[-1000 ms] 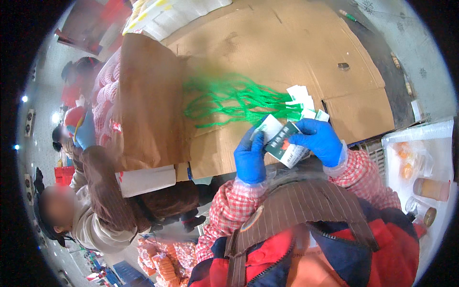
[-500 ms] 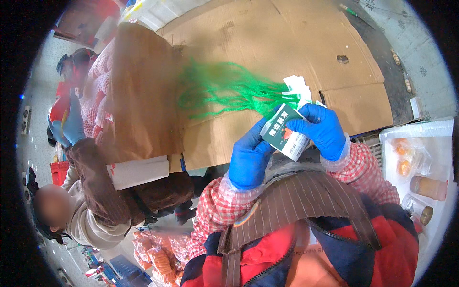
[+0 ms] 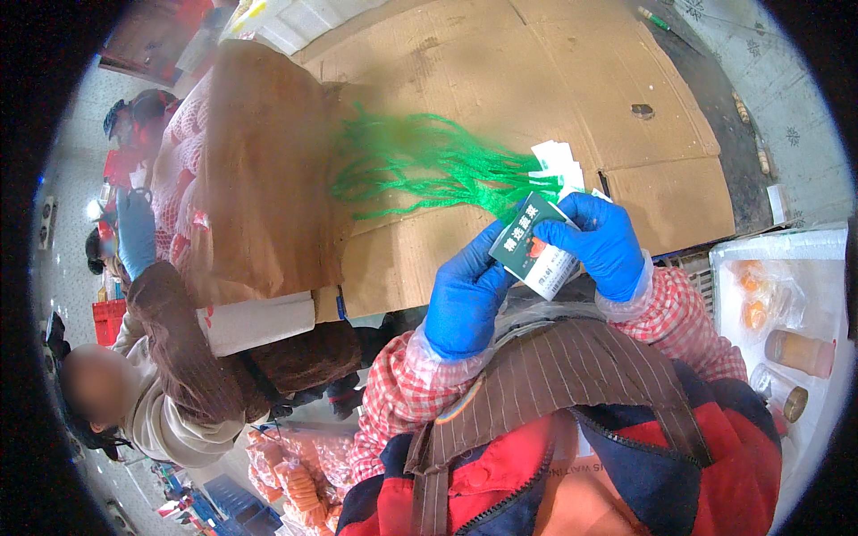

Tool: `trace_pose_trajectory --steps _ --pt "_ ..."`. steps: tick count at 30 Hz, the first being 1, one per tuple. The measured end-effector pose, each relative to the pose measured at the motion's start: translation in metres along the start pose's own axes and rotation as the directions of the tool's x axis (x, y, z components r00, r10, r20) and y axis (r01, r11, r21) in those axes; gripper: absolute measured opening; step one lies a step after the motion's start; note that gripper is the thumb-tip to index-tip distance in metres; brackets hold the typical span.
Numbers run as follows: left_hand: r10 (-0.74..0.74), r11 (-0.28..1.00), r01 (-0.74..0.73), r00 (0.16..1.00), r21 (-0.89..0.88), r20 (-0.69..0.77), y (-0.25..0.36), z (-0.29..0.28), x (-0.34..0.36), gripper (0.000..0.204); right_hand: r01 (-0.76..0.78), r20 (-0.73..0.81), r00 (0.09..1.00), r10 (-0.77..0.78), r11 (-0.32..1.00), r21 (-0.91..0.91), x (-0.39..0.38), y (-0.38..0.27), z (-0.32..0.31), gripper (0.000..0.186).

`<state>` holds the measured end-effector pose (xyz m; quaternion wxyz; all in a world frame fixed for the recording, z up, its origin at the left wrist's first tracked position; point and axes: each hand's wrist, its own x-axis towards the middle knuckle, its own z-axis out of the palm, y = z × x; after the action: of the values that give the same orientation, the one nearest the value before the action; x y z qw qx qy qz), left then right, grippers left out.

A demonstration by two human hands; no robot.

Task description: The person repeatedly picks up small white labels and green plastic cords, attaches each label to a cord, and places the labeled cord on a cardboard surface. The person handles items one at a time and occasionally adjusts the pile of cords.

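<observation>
Between my two blue-gloved hands is a green and white printed label card [image 3: 534, 247], tilted, at the near edge of the cardboard. My left hand [image 3: 466, 293] pinches the card's left side. My right hand [image 3: 604, 243] grips its right side, thumb lying over the front. Just beyond lies a bundle of green mesh net bags [image 3: 456, 170], fanned out to the left. White tags [image 3: 556, 159] cluster at the bundle's right end, partly hidden behind my right hand. Whether the held card is joined to a net is hidden by my fingers.
Flat cardboard [image 3: 500, 71] covers the table. At left, brown paper or cardboard [image 3: 264, 179] stands beside pink netted goods [image 3: 183, 156]. A co-worker's gloved hand [image 3: 136, 234] is there. On the right, a white foam box [image 3: 818, 268] holds jars [image 3: 800, 353] and orange fruit [image 3: 755, 313].
My hands and the card have stayed almost in place. At the left, the co-worker's gloved hand has shifted, and the red item by it is no longer there.
</observation>
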<state>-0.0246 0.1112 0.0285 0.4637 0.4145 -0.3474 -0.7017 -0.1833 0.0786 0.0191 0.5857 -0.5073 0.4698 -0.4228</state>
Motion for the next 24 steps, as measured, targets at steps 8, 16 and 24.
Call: trace_pose_trajectory --steps 8,16,24 --pt "0.064 0.986 -0.068 0.997 0.151 0.032 0.001 -0.001 0.001 0.041 0.007 -0.004 1.0 -0.007 1.0 -0.029 0.005 0.003 0.001 0.013" --pt "0.117 0.984 -0.129 0.988 0.122 0.1 0.004 -0.006 0.003 0.046 0.039 -0.06 0.997 -0.042 0.998 -0.045 0.011 0.008 0.007 0.011" --pt "0.175 0.979 -0.15 0.967 0.139 -0.187 0.001 -0.003 0.024 0.028 0.152 -0.089 0.981 -0.17 0.972 -0.182 0.022 0.013 0.018 0.007"
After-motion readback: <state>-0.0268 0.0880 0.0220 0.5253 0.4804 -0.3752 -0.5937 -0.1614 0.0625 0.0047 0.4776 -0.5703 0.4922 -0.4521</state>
